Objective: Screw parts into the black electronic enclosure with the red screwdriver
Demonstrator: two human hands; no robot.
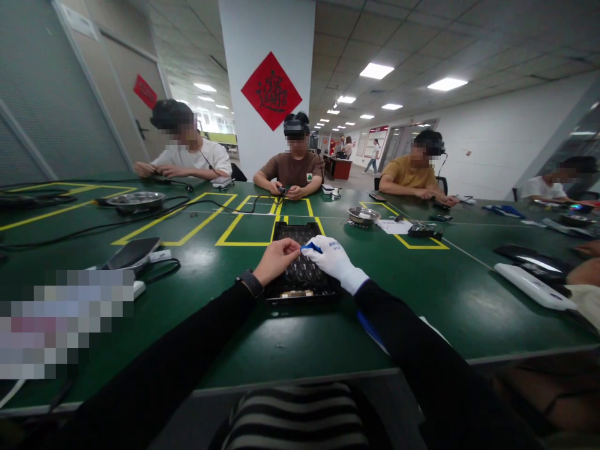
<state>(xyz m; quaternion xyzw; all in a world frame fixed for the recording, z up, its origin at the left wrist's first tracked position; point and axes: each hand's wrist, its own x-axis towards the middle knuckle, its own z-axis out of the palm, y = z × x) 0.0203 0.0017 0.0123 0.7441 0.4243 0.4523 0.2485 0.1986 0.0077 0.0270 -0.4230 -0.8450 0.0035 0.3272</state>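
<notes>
My left hand (277, 261), bare and with a dark watch (250, 284) on the wrist, has its thumb and fingers pinched together. My right hand (334, 257) wears a white glove, and its fingers are closed too. Blue shows at the gloved fingertips, which meet the left fingertips; any small piece between them is too small to make out. Both hands are above a black tray-like casing (302, 275) with rows of rounded shapes inside. A pale metallic strip (297, 294) lies along its near end.
Left of me lie a phone-like dark device (134, 252) and cables; a metal bowl (138, 200) stands farther back. To the right are another metal bowl (364, 215), black parts (424, 230) and a white device (532, 286). Several people sit around the green table (210, 350).
</notes>
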